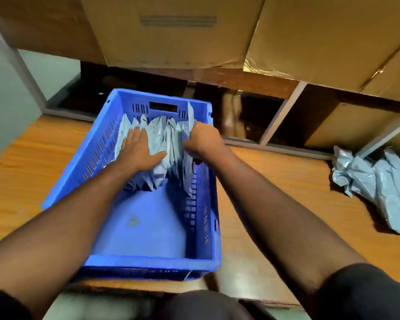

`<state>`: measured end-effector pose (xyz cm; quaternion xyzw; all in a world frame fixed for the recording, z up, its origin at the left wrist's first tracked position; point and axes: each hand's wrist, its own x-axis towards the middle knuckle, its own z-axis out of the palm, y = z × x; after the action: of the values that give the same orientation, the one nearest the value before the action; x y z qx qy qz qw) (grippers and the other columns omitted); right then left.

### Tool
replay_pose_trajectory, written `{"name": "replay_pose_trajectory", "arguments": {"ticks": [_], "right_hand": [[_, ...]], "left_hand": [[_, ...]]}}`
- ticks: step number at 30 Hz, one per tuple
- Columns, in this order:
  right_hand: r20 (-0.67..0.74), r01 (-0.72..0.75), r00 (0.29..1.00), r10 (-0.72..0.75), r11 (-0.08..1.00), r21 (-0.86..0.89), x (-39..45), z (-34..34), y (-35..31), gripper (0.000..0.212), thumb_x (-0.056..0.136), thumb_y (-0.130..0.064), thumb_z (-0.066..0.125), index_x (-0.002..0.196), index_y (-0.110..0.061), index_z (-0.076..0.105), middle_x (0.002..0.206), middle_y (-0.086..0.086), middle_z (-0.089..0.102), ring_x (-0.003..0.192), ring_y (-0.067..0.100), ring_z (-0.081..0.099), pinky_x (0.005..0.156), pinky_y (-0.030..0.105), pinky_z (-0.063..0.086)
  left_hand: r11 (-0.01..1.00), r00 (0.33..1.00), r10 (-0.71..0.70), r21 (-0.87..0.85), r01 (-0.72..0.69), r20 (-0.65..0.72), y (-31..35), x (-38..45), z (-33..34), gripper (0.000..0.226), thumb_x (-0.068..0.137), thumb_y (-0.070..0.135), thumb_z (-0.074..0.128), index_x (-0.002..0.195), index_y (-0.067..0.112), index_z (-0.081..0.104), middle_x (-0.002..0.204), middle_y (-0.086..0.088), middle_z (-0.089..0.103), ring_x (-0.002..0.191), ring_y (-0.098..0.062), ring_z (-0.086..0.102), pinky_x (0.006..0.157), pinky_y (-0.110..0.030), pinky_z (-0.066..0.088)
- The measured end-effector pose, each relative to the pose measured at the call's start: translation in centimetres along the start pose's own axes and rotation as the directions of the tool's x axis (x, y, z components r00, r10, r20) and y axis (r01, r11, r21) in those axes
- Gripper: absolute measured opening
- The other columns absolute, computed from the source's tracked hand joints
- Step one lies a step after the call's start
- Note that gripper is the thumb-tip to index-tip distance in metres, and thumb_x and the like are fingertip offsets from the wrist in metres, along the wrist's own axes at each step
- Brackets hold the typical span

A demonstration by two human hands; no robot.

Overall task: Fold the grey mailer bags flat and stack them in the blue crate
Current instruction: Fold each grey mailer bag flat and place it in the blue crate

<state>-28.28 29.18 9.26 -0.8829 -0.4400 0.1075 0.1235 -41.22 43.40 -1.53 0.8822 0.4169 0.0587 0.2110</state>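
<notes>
Grey folded mailer bags (158, 144) stand on edge in the blue crate (148, 227); left hand (140, 150), fingers straight, should press them back while right hand (202, 140), gripping one, slots it upright.

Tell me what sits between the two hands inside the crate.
Head view: folded grey bags standing on edge in the crate, between the flat left hand and the right hand gripping them.
</notes>
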Motion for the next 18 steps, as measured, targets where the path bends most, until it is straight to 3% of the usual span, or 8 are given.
{"name": "replay_pose_trajectory", "arguments": {"ticks": [3, 8, 13, 18], "right_hand": [[0.042, -0.041, 0.998, 0.043, 0.998, -0.048, 1.7, 3.0, -1.0, 0.032, 0.094, -0.008, 0.056, 0.125, -0.001, 0.057, 0.125, 0.02, 0.067, 0.118, 0.039, 0.064, 0.093, 0.041, 0.051], [0.113, -0.141, 0.982, 0.15, 0.987, -0.08, 3.0, 6.8, -0.9, 0.054, 0.1, -0.006, 0.046, 0.15, -0.002, 0.025, 0.141, 0.022, 0.054, 0.129, 0.039, 0.055, 0.095, 0.045, 0.049], [0.225, -0.166, 0.953, 0.205, 0.969, -0.18, 3.4, 7.3, -1.3, 0.042, 0.105, -0.008, 0.041, 0.146, 0.004, 0.044, 0.152, 0.019, 0.043, 0.139, 0.036, 0.047, 0.109, 0.047, 0.046], [0.304, -0.153, 0.936, 0.178, 0.983, -0.105, 6.2, 8.0, -1.1, 0.042, 0.107, -0.008, 0.032, 0.145, 0.003, 0.048, 0.152, 0.021, 0.045, 0.14, 0.041, 0.044, 0.114, 0.05, 0.041]], "left_hand": [[1.0, 1.0, -0.012, -0.026, 0.012, 0.001, -1.5, -0.4, 0.4, 0.108, 0.092, 0.066, 0.058, 0.162, 0.005, 0.002, 0.171, -0.014, -0.006, 0.158, -0.028, -0.005, 0.128, -0.046, 0.006], [0.994, 0.996, -0.08, 0.067, 0.082, -0.023, -1.9, -1.1, 0.3, 0.111, 0.089, 0.08, 0.045, 0.163, 0.01, 0.002, 0.171, -0.011, -0.007, 0.158, -0.027, -0.007, 0.127, -0.048, -0.001], [0.99, 0.989, -0.143, 0.007, 0.143, -0.036, -2.4, -1.2, 0.2, 0.117, 0.084, 0.086, 0.043, 0.163, 0.009, 0.003, 0.171, -0.01, -0.006, 0.158, -0.029, -0.002, 0.125, -0.052, 0.01], [0.99, 0.99, -0.143, -0.001, 0.143, -0.012, -2.2, -0.9, 0.7, 0.119, 0.085, 0.083, 0.048, 0.162, 0.006, 0.0, 0.171, -0.011, -0.007, 0.158, -0.029, -0.004, 0.126, -0.054, 0.015]]}}
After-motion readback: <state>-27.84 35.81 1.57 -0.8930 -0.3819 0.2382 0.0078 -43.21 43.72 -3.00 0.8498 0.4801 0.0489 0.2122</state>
